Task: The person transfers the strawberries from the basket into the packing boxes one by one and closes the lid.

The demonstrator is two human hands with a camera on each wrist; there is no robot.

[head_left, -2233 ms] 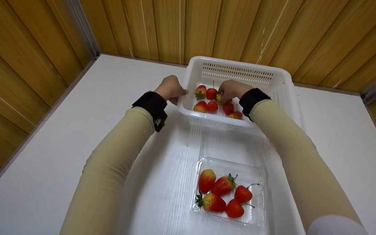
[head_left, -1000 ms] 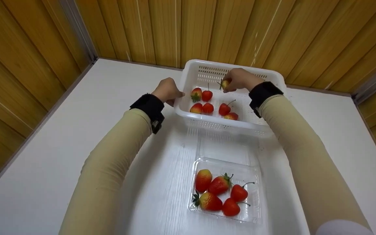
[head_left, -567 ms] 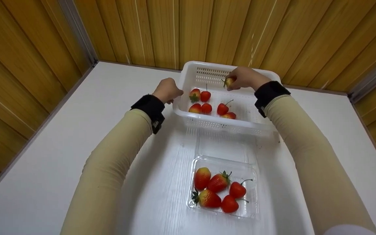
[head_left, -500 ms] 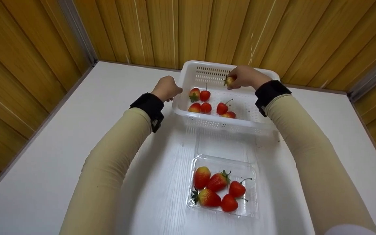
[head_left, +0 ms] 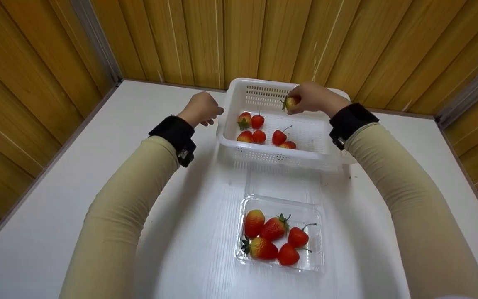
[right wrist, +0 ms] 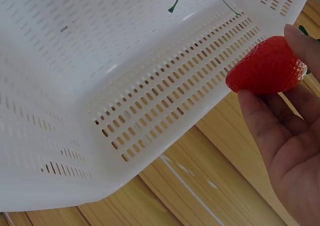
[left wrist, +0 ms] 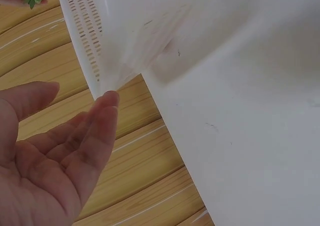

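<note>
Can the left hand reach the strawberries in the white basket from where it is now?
Probably yes. The left hand hovers open just beside the white basket, holding nothing. The basket is open on top, and the nearest strawberries lie close inside that wall. Only the low rim stands between.

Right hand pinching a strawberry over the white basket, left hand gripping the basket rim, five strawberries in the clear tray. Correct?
Not quite: the left hand grips nothing. The head view shows it off to the side of the white basket, and the left wrist view shows relaxed fingers beside its corner. The right hand does pinch a strawberry, and the clear tray holds five.
</note>
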